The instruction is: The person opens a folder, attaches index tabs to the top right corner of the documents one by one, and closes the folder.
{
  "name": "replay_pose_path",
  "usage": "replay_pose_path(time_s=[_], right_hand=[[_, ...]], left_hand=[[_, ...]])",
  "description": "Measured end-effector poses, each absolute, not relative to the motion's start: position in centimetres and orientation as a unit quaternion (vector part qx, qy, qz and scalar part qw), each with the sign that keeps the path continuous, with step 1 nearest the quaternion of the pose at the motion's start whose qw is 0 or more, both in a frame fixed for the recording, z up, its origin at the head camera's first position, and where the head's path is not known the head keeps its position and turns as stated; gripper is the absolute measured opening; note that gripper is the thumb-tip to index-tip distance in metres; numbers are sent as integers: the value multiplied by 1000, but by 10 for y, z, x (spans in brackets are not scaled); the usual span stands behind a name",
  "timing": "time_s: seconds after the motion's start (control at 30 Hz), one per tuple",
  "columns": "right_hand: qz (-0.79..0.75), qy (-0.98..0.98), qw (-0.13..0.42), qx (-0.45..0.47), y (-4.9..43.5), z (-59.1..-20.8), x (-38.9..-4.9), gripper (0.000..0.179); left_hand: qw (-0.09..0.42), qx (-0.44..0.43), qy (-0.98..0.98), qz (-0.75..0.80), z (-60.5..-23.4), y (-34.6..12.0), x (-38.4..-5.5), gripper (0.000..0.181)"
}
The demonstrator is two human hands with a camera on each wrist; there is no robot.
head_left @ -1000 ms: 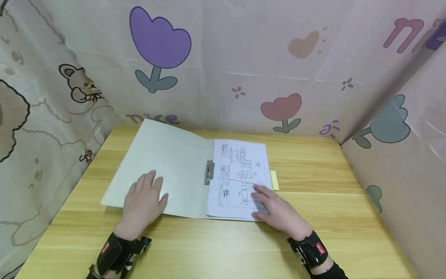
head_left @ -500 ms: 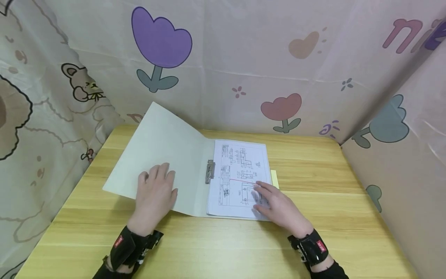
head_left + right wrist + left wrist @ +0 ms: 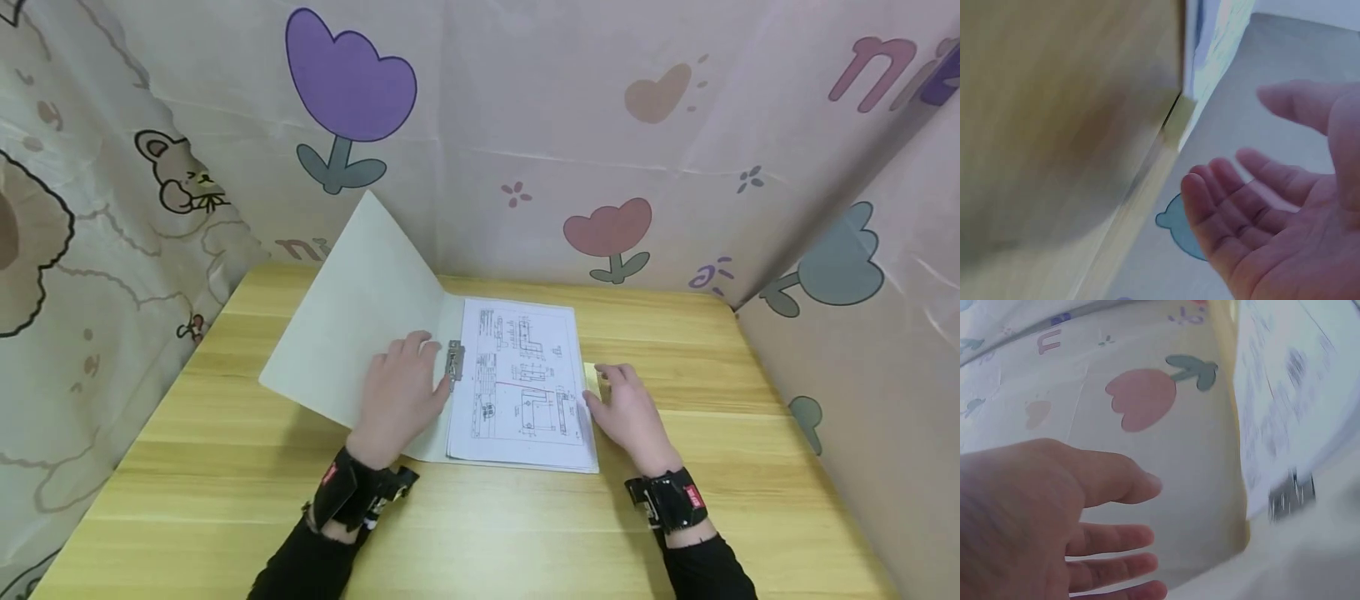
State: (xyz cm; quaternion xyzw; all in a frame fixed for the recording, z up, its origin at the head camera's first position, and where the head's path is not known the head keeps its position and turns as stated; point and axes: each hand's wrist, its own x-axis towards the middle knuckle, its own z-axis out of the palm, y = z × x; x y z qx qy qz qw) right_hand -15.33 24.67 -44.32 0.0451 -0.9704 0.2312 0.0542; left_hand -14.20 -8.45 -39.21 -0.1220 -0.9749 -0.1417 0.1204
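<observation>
Left hand (image 3: 397, 392), fingers extended, is apart from the right hand (image 3: 628, 408); neither grips anything. Left hand overlaps the cover (image 3: 352, 308) in the head view; contact cannot be determined. Right hand, fingers loosely bent, is positioned at the yellow tab (image 3: 590, 375). Folder (image 3: 453, 310) lies open at frame centre: pale, plain cover tilted upward at left, metal clip (image 3: 454, 360) near the spine, white sheets (image 3: 510, 417) bearing black technical drawings. Wooden table (image 3: 510, 533) supports the folder; printed cloth (image 3: 480, 100) spans the upper frame

Pale folder (image 3: 452, 318) on table (image 3: 510, 533), cover (image 3: 352, 317) tilted up, printed sheets (image 3: 517, 375) inside
</observation>
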Motion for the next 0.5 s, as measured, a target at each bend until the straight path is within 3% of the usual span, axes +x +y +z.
replay_pose_path(time_s=[0.27,0.5], right_hand=[[236,-971,-13,-14,251,-442,-171,62],[232,-972,-20,-21,251,-447,-176,52]], left_hand=[[106,-142,-958,-226,-407,-49,-178,44],[69,-175,-951,-245,-431,-29,-201,40]])
